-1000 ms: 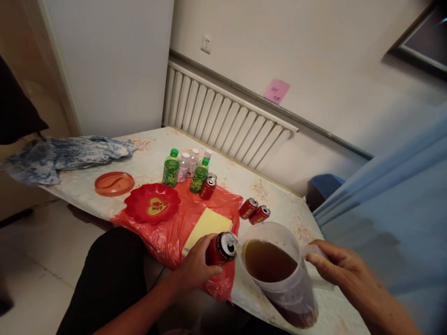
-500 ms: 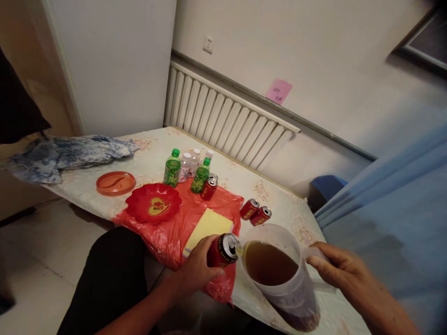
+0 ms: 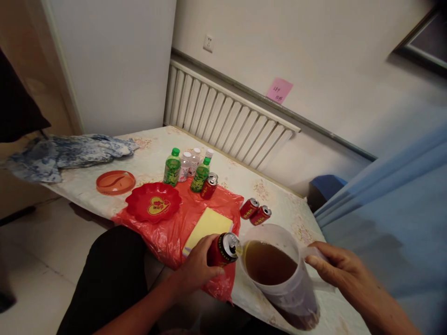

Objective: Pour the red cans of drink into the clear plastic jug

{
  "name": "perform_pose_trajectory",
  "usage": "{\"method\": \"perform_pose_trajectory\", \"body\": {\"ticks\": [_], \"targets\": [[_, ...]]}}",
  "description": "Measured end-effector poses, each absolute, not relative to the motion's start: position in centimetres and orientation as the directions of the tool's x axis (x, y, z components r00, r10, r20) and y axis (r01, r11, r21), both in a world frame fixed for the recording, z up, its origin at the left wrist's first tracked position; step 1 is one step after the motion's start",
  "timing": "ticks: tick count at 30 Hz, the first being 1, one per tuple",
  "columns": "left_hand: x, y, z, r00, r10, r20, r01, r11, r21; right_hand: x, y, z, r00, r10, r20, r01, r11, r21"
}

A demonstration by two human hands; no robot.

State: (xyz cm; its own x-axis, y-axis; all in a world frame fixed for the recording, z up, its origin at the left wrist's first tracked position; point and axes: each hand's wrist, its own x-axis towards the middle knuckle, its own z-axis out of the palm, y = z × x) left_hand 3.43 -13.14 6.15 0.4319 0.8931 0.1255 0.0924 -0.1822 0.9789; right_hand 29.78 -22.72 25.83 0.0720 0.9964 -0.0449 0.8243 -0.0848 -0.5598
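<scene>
My left hand (image 3: 199, 263) is wrapped round a red drink can (image 3: 218, 253), whose top is open. The can leans against the spout of a translucent plastic jug (image 3: 303, 291), and a little yellowish liquid shows at the spout between them. Brown liquid (image 3: 268, 263) fills a good part of the jug, which is tilted toward the can. My right hand (image 3: 335, 265) grips the jug's handle, with the thumb on top. Beyond the jug, two more red cans (image 3: 254, 211) stand side by side.
A red scalloped tray (image 3: 153, 202) and yellow paper (image 3: 209, 228) lie on a red plastic bag (image 3: 167, 237). Behind stand green bottles (image 3: 172, 170), white-capped bottles (image 3: 185, 167) and another red can (image 3: 209, 187). An orange dish (image 3: 115, 183) and patterned cloth (image 3: 84, 151) are at left; a blue curtain (image 3: 401, 209) hangs at right.
Almost nothing differs. Both hands keep their hold, and the can and the tilted jug stay in nearly the same place.
</scene>
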Motion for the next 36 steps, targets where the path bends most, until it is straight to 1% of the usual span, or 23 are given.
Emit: {"method": "perform_pose_trajectory", "body": {"ticks": [8,15,22,36], "targets": [[3.3,-13.3,6.6,0.441,0.891,0.103,0.096,-0.161,0.982,29.4,-22.8,26.0,0.067,0.996,-0.053,0.828,-0.085,-0.555],[3.3,-13.2,6.0,0.438,0.891,0.120,0.121,-0.191,0.974,29.4,-22.6,26.0,0.058,0.997,-0.045,0.828,-0.073,-0.556],[3.3,-13.2,5.7,0.442,0.888,0.128,0.090,-0.186,0.978,28.7,-22.5,26.8,0.053,0.995,-0.079,0.837,-0.088,-0.540],[3.1,-13.3,5.4,0.437,0.891,0.123,0.082,-0.175,0.981,28.6,-22.4,26.7,0.043,0.997,-0.059,0.851,-0.068,-0.521]]}}
